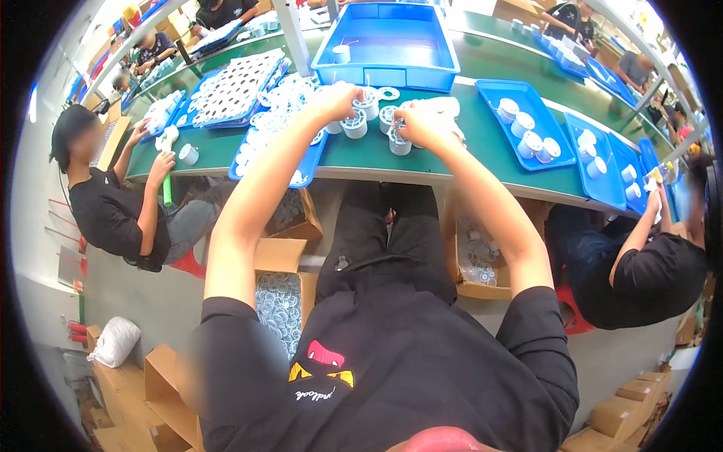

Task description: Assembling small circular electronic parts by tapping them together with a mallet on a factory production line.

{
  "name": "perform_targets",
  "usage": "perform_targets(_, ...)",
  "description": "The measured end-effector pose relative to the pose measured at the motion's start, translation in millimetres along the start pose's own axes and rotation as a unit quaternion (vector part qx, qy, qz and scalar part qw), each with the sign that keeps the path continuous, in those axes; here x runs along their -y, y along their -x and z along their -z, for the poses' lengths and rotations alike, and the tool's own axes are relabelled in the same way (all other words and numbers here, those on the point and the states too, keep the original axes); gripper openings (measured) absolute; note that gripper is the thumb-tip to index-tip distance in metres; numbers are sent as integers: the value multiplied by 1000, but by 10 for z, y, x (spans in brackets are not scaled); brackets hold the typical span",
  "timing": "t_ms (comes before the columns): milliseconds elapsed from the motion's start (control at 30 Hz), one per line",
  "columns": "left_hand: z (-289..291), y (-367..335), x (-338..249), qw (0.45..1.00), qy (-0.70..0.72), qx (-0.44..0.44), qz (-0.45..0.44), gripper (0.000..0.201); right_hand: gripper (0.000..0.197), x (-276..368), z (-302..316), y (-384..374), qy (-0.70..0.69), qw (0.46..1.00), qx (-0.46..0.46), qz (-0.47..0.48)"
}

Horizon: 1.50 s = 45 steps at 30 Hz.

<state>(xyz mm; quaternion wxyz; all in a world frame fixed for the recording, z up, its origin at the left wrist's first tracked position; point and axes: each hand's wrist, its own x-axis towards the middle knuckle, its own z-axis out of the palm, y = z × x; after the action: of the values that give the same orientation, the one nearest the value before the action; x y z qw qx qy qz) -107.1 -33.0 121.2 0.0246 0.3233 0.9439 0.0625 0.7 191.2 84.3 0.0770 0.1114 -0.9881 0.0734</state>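
Note:
Several white cylindrical plastic housings (354,128) stand grouped on the green bench in front of me. My left hand (339,99) reaches over the group from the left. Its fingers are bent and closed at the top of a rear housing (369,110), partly hiding it. My right hand (422,126) comes from the right, fingertips pinched on the rim of a near housing (399,146). Just beyond lies a flat white ring (388,93). White material (444,107), its kind unclear, lies behind my right hand.
A blue tray (312,162) heaped with white rings is at my left. Beyond the housings stands a deep blue bin (392,77); to the right, a blue tray (489,89) holds several housings. Co-workers sit on both sides. Open cartons (482,291) are under the bench.

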Motion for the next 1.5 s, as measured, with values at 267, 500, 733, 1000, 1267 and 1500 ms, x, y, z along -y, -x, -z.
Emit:
perform_targets(267,167,591,-191,990,130,21,-41,43,32,-499,-34,168,-146,960,-234,-43)
perform_targets(500,133,952,-624,987,94,16,-126,44,38,-973,-469,700,-124,968,-128,-175)
perform_targets(733,1,1092,-607,989,145,2,-39,43,35,-1069,-482,595,-154,947,-151,-239)
perform_targets(1000,-277,998,-563,989,120,12,85,40,33,-1063,-491,529,-175,940,-192,-222)
perform_targets(1267,-407,393,-598,991,100,-58,60,39,39,-1154,-459,563,-288,903,-153,-279)
perform_targets(1500,-540,785,-915,973,84,-137,167,45,40,-1167,-447,535,-300,884,-174,-314)
